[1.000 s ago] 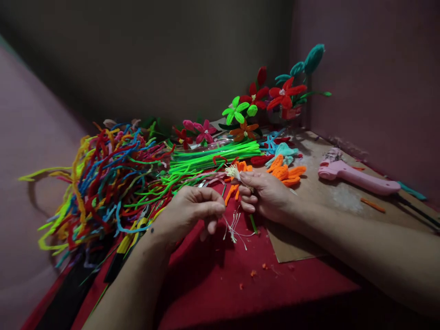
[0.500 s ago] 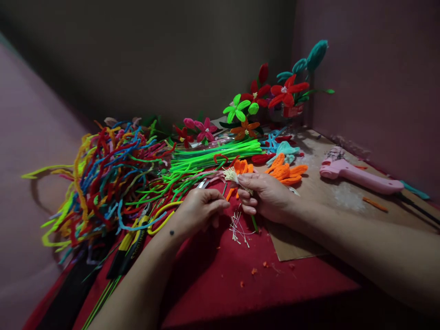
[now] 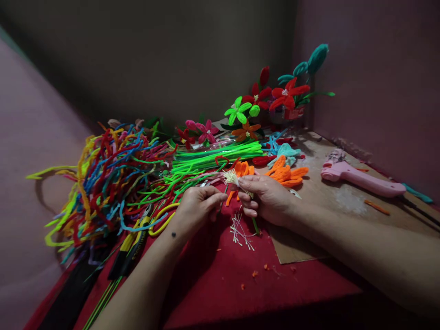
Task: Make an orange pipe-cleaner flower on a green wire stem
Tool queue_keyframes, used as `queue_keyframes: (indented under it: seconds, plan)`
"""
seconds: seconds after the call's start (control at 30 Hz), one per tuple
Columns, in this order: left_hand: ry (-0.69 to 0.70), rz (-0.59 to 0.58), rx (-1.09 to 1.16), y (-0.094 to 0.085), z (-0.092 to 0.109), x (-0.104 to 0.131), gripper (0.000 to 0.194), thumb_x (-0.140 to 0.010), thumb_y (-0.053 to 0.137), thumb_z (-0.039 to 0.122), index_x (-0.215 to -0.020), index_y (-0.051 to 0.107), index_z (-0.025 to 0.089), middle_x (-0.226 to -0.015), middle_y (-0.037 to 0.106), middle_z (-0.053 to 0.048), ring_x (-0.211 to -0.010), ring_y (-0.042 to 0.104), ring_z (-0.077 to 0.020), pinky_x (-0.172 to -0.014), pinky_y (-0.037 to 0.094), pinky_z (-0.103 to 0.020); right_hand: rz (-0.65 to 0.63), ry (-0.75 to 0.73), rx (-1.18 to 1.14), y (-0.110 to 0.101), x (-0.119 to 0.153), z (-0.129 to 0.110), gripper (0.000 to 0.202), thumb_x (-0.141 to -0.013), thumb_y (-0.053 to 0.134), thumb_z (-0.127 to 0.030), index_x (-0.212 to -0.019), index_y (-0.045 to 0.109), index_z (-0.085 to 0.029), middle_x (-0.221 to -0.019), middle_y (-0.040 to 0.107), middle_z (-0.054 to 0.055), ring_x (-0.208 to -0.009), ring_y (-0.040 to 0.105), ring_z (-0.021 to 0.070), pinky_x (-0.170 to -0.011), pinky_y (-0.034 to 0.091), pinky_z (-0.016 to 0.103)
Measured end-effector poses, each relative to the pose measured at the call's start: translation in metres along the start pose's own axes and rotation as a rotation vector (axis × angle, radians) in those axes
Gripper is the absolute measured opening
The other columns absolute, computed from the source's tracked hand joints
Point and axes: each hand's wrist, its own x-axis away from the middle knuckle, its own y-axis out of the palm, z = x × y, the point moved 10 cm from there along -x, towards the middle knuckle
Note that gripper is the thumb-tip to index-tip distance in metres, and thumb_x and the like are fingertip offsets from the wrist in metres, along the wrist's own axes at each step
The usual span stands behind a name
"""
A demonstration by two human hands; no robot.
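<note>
One bunch of stamens (image 3: 230, 177) is pinched in the right hand (image 3: 270, 197) – probably mid-stem to spare its tips – while the left hand's (image 3: 195, 206) narrow grip hides any contents.

We see fuzzy, matt pipe cleaners (image 3: 216, 155) on red cloth (image 3: 213, 284). We find smooth plastic on the pink glue gun (image 3: 364, 178) and flat, matt brown cardboard (image 3: 295, 245).

Dim light, source out of view. We note soft shadow beside the left forearm (image 3: 147, 279) on the red tabletop (image 3: 213, 298), its front near black. Back wall (image 3: 172, 55) murky; frame edges stretched; pale strands (image 3: 238, 232) slightly soft.
</note>
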Motion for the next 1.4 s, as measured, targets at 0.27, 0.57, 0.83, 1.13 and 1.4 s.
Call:
queue_keyframes:
  seconds: [0.27,0.57,0.83,1.13,1.4]
  plan:
    - [0.058,0.217,0.422,-0.023,0.005,0.000,0.018,-0.069,0.067,0.026,-0.083,0.065,0.014,-0.056,0.058,0.003,-0.044,0.046,-0.0053,-0.042,0.035,-0.016,-0.072,0.022,0.031,0.005,0.002,0.006,0.014,-0.082,0.054,-0.026,-0.076,0.047,-0.016,-0.052,0.039,-0.006,-0.038,0.026,0.0037,-0.036,0.024,0.018]
    - [0.033,0.108,0.650,-0.004,-0.007,-0.009,0.016,-0.071,0.067,0.030,-0.076,0.062,0.016,-0.053,0.054,0.004,-0.040,0.044,-0.0051,-0.039,0.036,-0.017,-0.132,0.071,0.105,0.016,0.005,0.013,0.017,-0.082,0.055,-0.030,-0.074,0.048,-0.017,-0.050,0.036,-0.007,-0.038,0.019,0.0040,-0.035,0.022,0.018]
    - [0.172,0.443,0.740,-0.063,-0.003,-0.001,0.017,-0.067,0.068,0.024,-0.065,0.056,0.013,-0.050,0.052,0.004,-0.039,0.042,-0.0041,-0.035,0.033,-0.014,-0.088,0.078,0.038,0.010,0.004,0.012,0.016,-0.081,0.056,-0.026,-0.071,0.048,-0.016,-0.050,0.035,-0.007,-0.038,0.021,0.0036,-0.035,0.022,0.018]
    - [-0.148,-0.275,0.328,0.014,-0.011,0.009,0.016,-0.069,0.065,0.027,-0.067,0.064,0.011,-0.046,0.057,-0.002,-0.032,0.045,-0.0087,-0.032,0.036,-0.018,0.074,-0.026,-0.051,-0.010,-0.002,-0.005,0.016,-0.083,0.046,-0.018,-0.068,0.049,-0.015,-0.047,0.037,-0.006,-0.036,0.023,0.0043,-0.035,0.022,0.019]
    - [-0.094,-0.168,-0.150,0.021,-0.014,0.004,0.019,-0.075,0.054,0.028,-0.073,0.067,0.014,-0.042,0.054,0.001,-0.029,0.038,-0.0059,-0.030,0.026,-0.015,0.101,-0.011,-0.058,-0.014,-0.003,-0.002,0.015,-0.083,0.046,-0.018,-0.067,0.045,-0.017,-0.047,0.038,-0.006,-0.036,0.024,0.0047,-0.036,0.022,0.019]
